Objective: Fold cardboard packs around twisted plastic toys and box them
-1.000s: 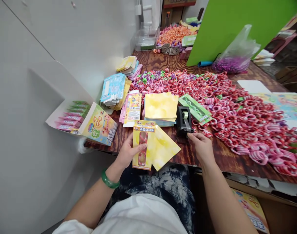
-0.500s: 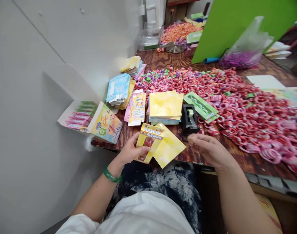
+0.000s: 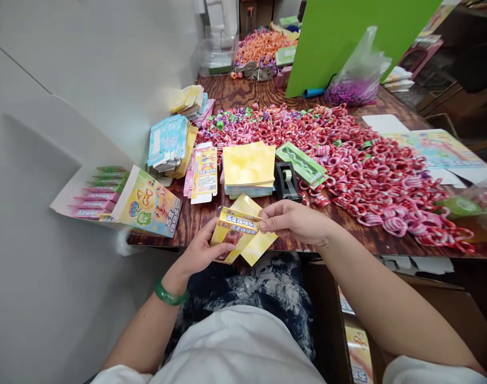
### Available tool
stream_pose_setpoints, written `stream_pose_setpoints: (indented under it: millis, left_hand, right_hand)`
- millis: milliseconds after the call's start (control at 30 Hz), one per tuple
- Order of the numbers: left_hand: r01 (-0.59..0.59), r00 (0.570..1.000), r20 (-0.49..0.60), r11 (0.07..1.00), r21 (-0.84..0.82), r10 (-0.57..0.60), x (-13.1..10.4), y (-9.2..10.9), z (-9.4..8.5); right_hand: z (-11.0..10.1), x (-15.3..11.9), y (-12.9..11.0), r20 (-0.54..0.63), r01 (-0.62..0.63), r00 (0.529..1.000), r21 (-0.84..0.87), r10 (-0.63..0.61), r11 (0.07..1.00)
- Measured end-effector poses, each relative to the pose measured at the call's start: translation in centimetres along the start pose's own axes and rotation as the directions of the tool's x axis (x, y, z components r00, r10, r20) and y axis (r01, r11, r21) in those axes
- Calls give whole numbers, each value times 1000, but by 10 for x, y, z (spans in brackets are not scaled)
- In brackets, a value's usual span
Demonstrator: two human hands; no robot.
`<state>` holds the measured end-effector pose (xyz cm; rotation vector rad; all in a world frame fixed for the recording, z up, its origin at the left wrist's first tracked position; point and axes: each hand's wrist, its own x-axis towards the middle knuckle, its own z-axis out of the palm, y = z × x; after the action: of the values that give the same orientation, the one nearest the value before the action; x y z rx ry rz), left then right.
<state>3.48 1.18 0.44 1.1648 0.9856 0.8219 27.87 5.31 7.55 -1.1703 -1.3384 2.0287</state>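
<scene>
Centrally, one yellow box (image 3: 233, 237), windowed, at the near edge of the desk (image 3: 243, 93): left hand (image 3: 199, 248) clamped on its side, thumb across the front; right hand (image 3: 297, 221) at its top right corner, thumb and fingertips together, though whether they pinch anything I cannot tell. Item, a yellow card (image 3: 259, 248), partly behind the box. Item, a green bracelet (image 3: 170, 292) on the left wrist. Just beyond, left to right: a flat carton (image 3: 206, 170), printed face up; a card stack (image 3: 249, 165), yellow on top; a black tape dispenser (image 3: 287, 181); a green box (image 3: 301, 162), lying slantwise. Further left, blue cartons (image 3: 167, 141), heaped, and an open display box (image 3: 153, 205) with pink and green packs inside. Behind and rightward, one broad pile of rings (image 3: 327, 138), mostly red and pink. Beyond it, a clear bag (image 3: 355, 80), purple contents, before a green board (image 3: 335, 37).
</scene>
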Motion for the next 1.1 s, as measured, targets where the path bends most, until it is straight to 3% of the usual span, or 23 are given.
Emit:
stream_pose_setpoints:
  millis: [133,300,400,500,533,567,633,700,767,800,833,867,900,933,967,1033,1100]
  left_hand:
    - [-14,1000,-10,1000,-19,14,-2,3,3]
    - [-6,1000,-10,974,-225,4,-3,-5,17]
    - [-7,996,-86,949,-316,-21,0,-4,29]
    - [-79,974,-226,910,-406,-16,5,7,36]
    - [-80,974,-224,894,-442,-24,6,11,36]
    - [-53,984,-177,877,-477,-37,7,14,35]
    - [74,997,33,852,-518,-66,9,18,30]
    - [207,965,244,842,-498,-93,10,17,25]
    - [242,946,310,849,-469,-99,11,13,20]
    - [227,951,296,860,-456,-94,11,11,18]
    - [199,960,266,876,-439,-85,11,9,16]
    - [161,970,233,896,-414,-67,11,8,15]
    - [122,977,209,919,-375,-44,10,8,13]
    - [84,980,198,943,-322,-20,9,9,12]
    - [47,981,194,965,-259,4,8,11,10]
    - [-37,983,174,991,-128,59,4,15,8]
    - [-113,984,139,993,-13,114,1,19,6]
  right_hand:
    - [-2,5,6,39,-56,998,50,54,997]
    - [10,13,34,35,-49,998,174,44,983]
    - [24,18,55,-87,76,995,238,-57,968]
    - [39,17,70,-239,244,953,235,-187,941]
    - [43,15,74,-246,267,947,241,-207,933]
    - [46,13,77,-226,270,951,263,-213,926]
    - [49,7,82,-138,236,970,326,-202,915]
    - [47,1,85,-12,162,986,347,-168,924]
    - [36,-2,85,30,129,990,214,-139,968]
    - [26,-3,83,-54,154,987,71,-150,986]
    - [12,-3,82,-203,173,960,-115,-193,978]
    - [-4,-3,79,-406,158,867,-324,-288,933]
    - [-22,-2,77,-599,77,687,-504,-412,860]
    - [-41,0,74,-706,-67,510,-602,-492,796]
    - [-60,2,71,-749,-192,430,-622,-505,759]
    - [-89,8,67,-791,-266,490,-537,-367,801]
    - [-107,14,65,-792,-189,570,-383,-216,904]
